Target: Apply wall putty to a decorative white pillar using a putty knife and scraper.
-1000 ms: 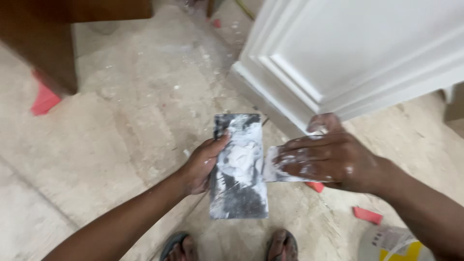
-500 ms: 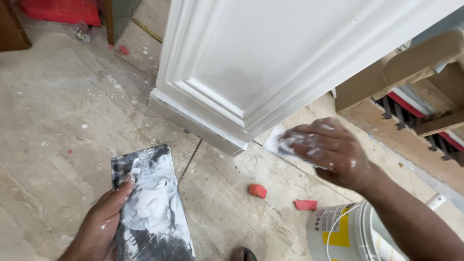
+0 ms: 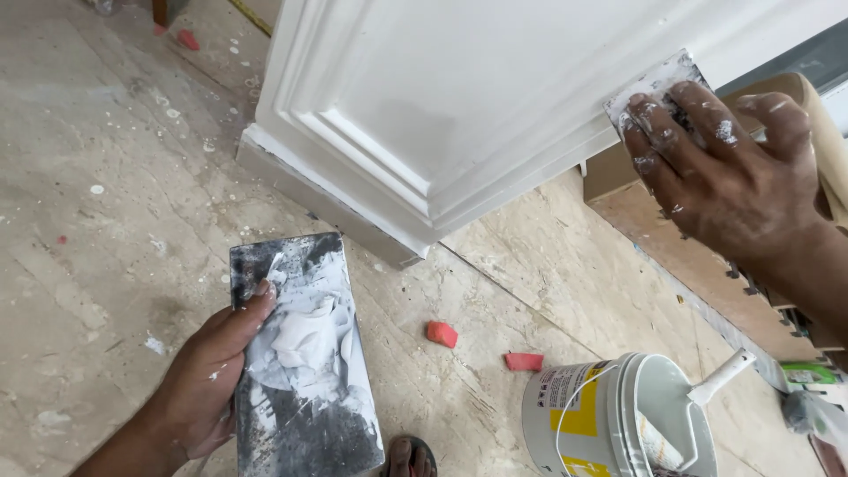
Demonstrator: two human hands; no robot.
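Left hand (image 3: 208, 375) is closed around a putty-smeared board (image 3: 300, 353), while a small scraper blade (image 3: 649, 88) is pressed against the white panel (image 3: 459, 97) by the right hand (image 3: 724, 168).

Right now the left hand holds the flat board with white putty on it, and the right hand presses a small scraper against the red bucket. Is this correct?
Not quite. In the head view the right hand presses the small scraper against the white panelled surface, not a bucket. The bucket is white and yellow and stands on the floor. The left hand does hold the board with putty.
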